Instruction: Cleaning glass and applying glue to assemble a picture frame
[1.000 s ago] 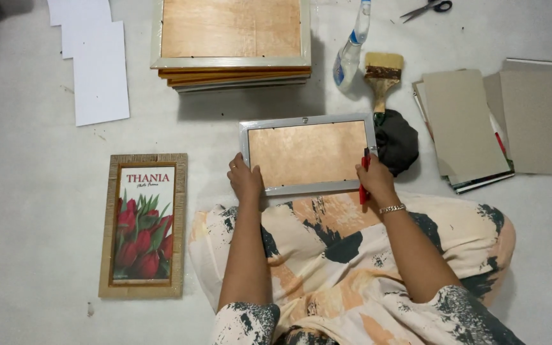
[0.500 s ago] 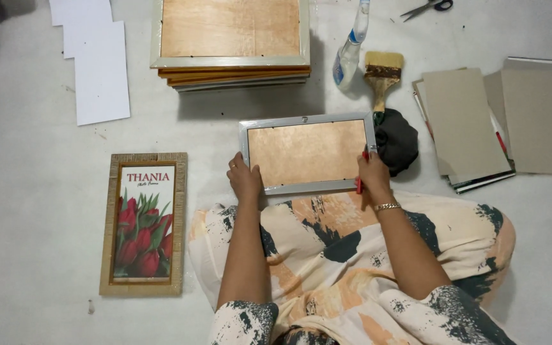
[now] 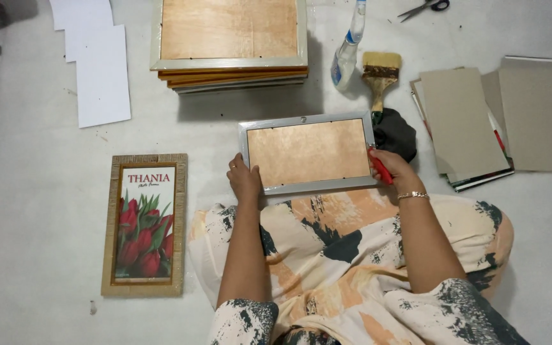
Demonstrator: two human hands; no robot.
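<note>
Head view: left hand (image 3: 245, 182) steadied silver frame (image 3: 308, 153) face-down on lap, fingers curled over its edge; right hand (image 3: 396, 171) gripped red tool (image 3: 380, 169).

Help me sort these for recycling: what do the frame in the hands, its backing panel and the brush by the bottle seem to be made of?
The frame rim looks like glossy silver-painted moulding, plastic or wood; the sheen leaves it open. Its backing panel looks like brown fibreboard, matt and mottled. The brush has pale bristles, a dark metal-looking band and a wood-coloured handle.
</note>
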